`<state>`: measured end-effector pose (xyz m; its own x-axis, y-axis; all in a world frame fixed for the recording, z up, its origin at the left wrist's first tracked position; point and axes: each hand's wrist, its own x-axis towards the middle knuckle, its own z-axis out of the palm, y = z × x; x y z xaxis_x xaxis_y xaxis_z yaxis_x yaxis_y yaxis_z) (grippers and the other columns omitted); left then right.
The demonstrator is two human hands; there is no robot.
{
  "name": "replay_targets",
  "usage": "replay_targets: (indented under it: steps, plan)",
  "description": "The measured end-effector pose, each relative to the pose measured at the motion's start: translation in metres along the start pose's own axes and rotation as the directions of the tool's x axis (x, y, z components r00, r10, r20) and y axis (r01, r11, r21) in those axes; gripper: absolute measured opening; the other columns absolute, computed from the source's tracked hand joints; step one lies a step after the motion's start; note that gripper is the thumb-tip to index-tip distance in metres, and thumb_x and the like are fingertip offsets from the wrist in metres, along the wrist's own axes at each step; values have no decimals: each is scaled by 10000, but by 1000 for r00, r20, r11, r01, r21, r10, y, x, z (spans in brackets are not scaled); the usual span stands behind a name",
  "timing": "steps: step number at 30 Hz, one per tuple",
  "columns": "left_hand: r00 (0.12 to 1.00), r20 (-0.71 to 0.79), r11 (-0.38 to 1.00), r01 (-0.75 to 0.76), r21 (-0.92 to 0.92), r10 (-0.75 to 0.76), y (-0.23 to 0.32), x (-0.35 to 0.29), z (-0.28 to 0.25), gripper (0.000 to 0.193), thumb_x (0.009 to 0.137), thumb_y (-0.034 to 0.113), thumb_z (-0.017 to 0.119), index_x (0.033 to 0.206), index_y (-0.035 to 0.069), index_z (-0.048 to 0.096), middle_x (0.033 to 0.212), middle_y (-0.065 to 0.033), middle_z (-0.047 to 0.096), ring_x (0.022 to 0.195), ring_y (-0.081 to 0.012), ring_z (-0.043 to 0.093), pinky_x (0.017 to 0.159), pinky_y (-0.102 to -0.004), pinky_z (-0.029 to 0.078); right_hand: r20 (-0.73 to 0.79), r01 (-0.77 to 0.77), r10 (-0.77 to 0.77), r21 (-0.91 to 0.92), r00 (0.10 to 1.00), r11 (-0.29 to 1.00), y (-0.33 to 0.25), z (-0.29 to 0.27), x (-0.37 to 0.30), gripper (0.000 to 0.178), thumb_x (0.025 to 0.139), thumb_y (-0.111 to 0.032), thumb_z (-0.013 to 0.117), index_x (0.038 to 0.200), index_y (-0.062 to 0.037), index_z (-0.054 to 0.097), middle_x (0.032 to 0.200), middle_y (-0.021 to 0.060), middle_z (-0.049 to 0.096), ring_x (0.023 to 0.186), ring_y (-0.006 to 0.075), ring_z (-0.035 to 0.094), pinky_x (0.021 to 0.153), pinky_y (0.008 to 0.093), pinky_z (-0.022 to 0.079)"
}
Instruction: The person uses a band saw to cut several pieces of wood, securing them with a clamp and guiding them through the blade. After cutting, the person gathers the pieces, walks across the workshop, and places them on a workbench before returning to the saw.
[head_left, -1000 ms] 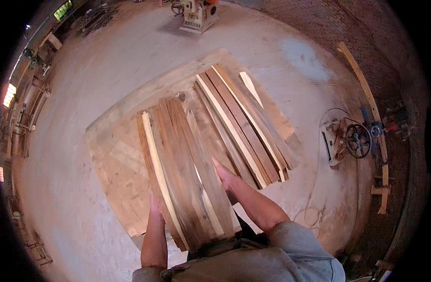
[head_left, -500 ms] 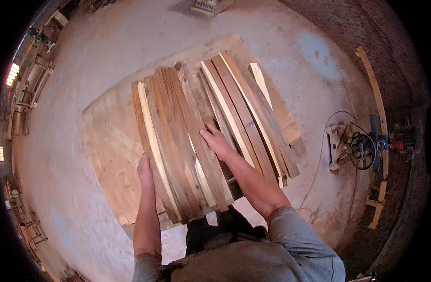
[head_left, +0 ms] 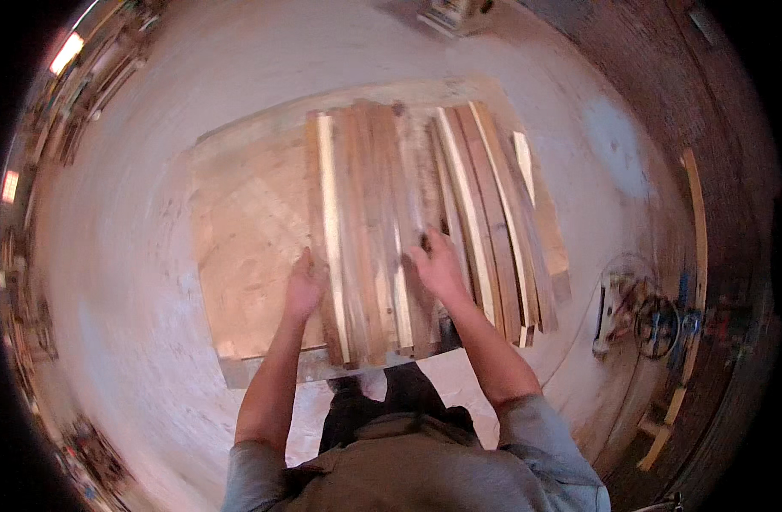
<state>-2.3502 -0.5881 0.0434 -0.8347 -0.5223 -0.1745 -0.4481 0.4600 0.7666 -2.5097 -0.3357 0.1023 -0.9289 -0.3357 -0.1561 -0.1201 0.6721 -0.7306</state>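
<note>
A batch of long brown wooden strips, some with pale edges, lies side by side on a wide wooden board. At its left edge is my left hand, close against the outermost strip; motion blurs its fingers, so their grip is unclear. My right hand is at the batch's right side, thumb on one side of the rightmost strip and fingers curled over the other. To its right lies a second group of strips, brown and cream, with a narrow gap between the groups.
A short pale piece lies at the board's right. Beyond it on the floor stands a machine with a dark handwheel, a cable near it. Long timber runs along the right wall. A boxy object stands at the far side.
My view has turned, so the board and strips appear shifted right and more upright. Both hands stay at the sides of the left batch; my left hand sits a little farther up along its edge.
</note>
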Motion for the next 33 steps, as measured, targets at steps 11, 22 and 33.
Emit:
replay_targets:
  steps: [11,22,33]
  plan:
    - [936,351,998,51,-32,-36,-100,-332,-128,315,919,280,582,1135,66,663,1121,-174,659,1008,-376,633,884,-466,508,671,184,-479,464,565,867,-215,180,-265,289,933,-142,567,1162,20,637,1182,154,651,1136,248,598,1004,350,434]
    - [713,201,717,558,418,-672,-365,-453,-285,292,716,142,751,1007,122,753,1054,-112,715,998,-304,675,771,-452,547,101,-24,-528,974,-843,224,-410,362,-622,746,856,-570,608,1348,-23,490,1344,216,515,1241,362,501,1050,457,382]
    - [804,-16,802,594,67,-594,-423,-544,-497,511,833,457,647,1135,44,636,967,-189,700,1003,-383,638,855,-479,495,796,729,546,533,-261,-429,-374,740,-381,507,873,-422,566,1230,-69,633,1257,173,621,1164,359,581,984,457,458]
